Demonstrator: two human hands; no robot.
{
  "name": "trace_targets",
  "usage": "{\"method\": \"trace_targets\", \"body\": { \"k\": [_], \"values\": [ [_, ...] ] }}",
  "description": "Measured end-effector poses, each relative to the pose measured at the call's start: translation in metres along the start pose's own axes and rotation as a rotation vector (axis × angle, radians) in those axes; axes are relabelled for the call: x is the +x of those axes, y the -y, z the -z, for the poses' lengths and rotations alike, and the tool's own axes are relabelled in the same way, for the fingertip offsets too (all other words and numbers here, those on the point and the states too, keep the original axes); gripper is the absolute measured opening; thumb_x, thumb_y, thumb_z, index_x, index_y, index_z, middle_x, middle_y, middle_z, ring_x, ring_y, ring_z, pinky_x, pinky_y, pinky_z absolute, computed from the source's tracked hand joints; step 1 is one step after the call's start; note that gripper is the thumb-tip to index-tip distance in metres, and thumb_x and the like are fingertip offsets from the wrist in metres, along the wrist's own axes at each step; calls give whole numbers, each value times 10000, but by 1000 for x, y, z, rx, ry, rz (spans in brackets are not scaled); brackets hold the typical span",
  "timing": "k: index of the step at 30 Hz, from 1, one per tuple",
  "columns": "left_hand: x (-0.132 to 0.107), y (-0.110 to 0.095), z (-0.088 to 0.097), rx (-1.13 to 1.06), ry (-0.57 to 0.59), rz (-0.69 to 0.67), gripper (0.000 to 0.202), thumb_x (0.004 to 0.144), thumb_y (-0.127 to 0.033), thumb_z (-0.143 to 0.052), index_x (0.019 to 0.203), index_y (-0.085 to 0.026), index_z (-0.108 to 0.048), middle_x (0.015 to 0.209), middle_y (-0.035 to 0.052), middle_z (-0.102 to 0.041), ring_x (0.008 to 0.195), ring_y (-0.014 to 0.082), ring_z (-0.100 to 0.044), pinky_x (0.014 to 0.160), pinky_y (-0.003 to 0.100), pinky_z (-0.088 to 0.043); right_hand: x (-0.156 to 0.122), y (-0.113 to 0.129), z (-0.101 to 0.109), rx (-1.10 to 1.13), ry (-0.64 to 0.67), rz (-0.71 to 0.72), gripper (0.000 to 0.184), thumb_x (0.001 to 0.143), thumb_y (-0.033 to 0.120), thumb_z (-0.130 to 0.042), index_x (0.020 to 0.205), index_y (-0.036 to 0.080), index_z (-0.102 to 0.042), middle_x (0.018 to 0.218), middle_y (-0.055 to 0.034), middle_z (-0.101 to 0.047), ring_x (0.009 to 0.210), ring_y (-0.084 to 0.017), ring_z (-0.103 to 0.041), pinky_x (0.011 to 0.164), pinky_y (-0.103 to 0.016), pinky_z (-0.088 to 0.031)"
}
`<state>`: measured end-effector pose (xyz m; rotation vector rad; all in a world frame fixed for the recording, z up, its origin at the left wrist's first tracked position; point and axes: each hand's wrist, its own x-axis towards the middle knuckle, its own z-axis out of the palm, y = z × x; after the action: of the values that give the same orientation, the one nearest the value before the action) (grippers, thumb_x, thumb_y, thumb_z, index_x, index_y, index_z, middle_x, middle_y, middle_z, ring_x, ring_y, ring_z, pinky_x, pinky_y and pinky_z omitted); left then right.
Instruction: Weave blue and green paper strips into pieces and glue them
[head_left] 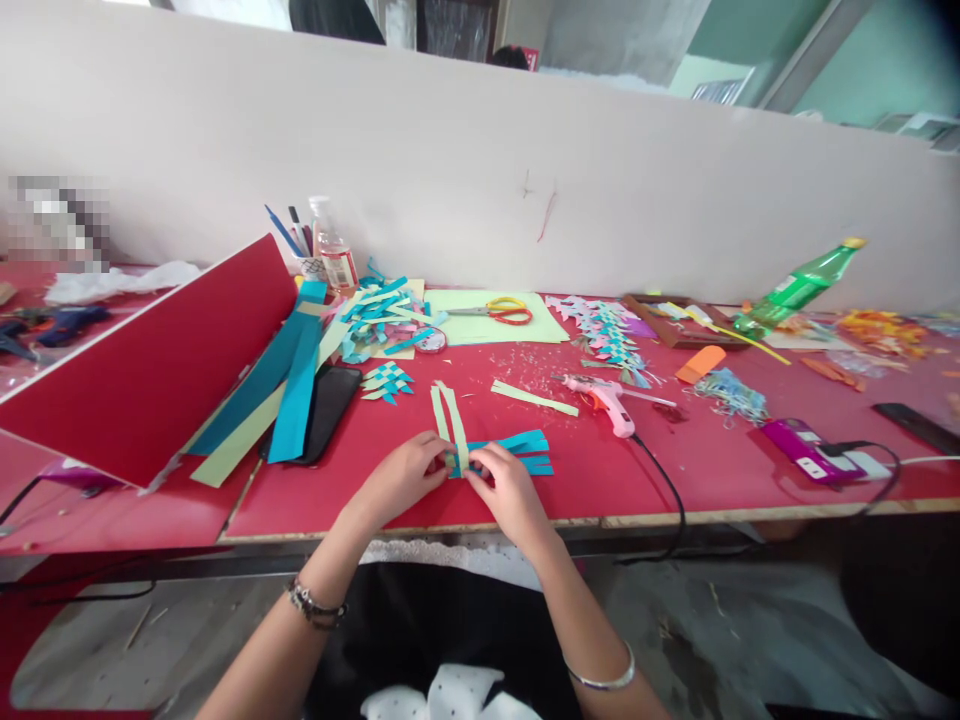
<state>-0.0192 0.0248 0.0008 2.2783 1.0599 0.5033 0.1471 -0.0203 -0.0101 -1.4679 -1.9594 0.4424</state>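
Between my two hands, blue paper strips (529,442) and pale yellow paper strips (454,415) cross each other close to the table's front edge. My left hand (409,468) is closed at the left side of the crossing, fingertips pinching the strips. My right hand (504,487) pinches the same strips from the right, thumb and forefinger together. The blue strips fan out to the right and the yellow ones point away from me. Fingers partly cover the crossing. A loose yellow strip (535,398) lies just beyond, near a woven blue-and-yellow paper piece (388,381).
A pink glue gun (611,400) lies right, its cable hanging over the edge. Scissors (491,311) rest on yellow paper (450,328). A red board (157,370) slants at left beside long strips and a black phone (334,410). A purple power strip (806,452) sits right.
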Motion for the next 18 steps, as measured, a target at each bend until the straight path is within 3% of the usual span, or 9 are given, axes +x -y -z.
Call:
{"method": "trace_targets", "body": {
  "k": [5,8,11,14,18],
  "values": [
    [1,-3,-2,73,-2,-8,215,767,-168,-456,967,-167,-535,836,32,-493,710,133,-511,648,235,-412,0,-1,-5,-32,-25,-7,112,783,169,-458,853,192,-542,769,-32,-511,672,-145,-504,572,-235,-415],
    [1,-3,-2,88,-9,-7,218,763,-154,-462,968,-164,-535,854,34,-494,724,133,-515,659,233,-414,0,-3,-3,-107,-102,13,208,792,156,-420,967,183,-529,850,-64,-524,800,-181,-507,674,-279,-430],
    [1,-4,-2,99,-9,17,209,769,-179,-467,964,-165,-540,848,31,-502,693,128,-519,628,223,-407,0,-9,5,-281,-177,35,275,783,130,-397,1018,188,-529,971,-93,-518,897,-222,-469,766,-353,-396],
    [1,-9,-1,119,-26,57,180,795,-255,-451,927,-182,-549,861,28,-525,662,124,-525,575,214,-388,0,-18,15,-440,-192,0,302,759,145,-439,1037,205,-539,1066,-104,-495,906,-250,-449,747,-381,-376],
    [3,-13,-3,176,-54,106,167,812,-302,-433,841,-189,-553,857,17,-548,642,121,-535,536,211,-362,5,-24,27,-481,-172,-54,265,780,182,-443,1014,215,-563,1024,-90,-544,908,-247,-466,716,-375,-359]
  ]
}}
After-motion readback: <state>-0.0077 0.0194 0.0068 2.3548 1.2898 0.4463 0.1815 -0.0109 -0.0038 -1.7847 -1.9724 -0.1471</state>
